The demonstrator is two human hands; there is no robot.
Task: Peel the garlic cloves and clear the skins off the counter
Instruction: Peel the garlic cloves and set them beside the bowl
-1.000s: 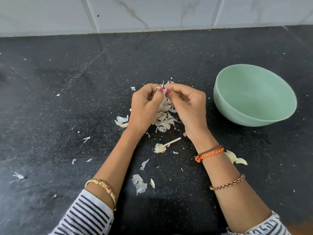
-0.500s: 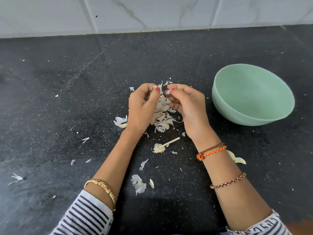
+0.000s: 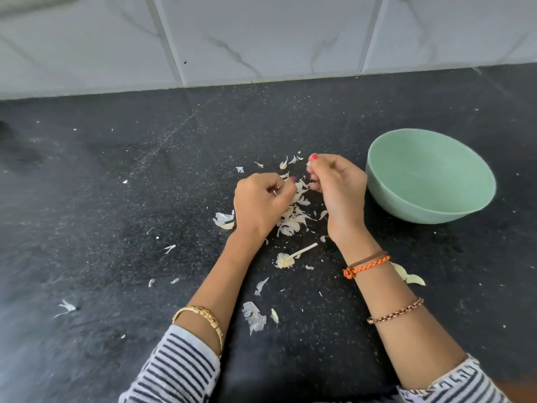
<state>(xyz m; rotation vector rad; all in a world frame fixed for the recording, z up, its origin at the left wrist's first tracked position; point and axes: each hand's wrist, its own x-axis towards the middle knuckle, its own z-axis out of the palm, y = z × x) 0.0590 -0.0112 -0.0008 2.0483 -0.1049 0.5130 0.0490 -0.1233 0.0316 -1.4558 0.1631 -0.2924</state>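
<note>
Clove pinched at right hand fingertips, raised off the desk, just beside the bowl at 3 o'clock (likely its drop point). Left hand curled, pinching a skin scrap. Skins heaped between the hands, strays toward 6 and 9 o'clock; stem below. Clearing not yet begun.

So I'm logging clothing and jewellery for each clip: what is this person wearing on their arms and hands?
Both sleeves are white with dark stripes. The left wrist carries a gold bangle. The right forearm wears a knotted orange cord bracelet with a thin brown band beside it, and a copper-coloured chain bracelet lower down. The visible fingernails are painted red.
</note>
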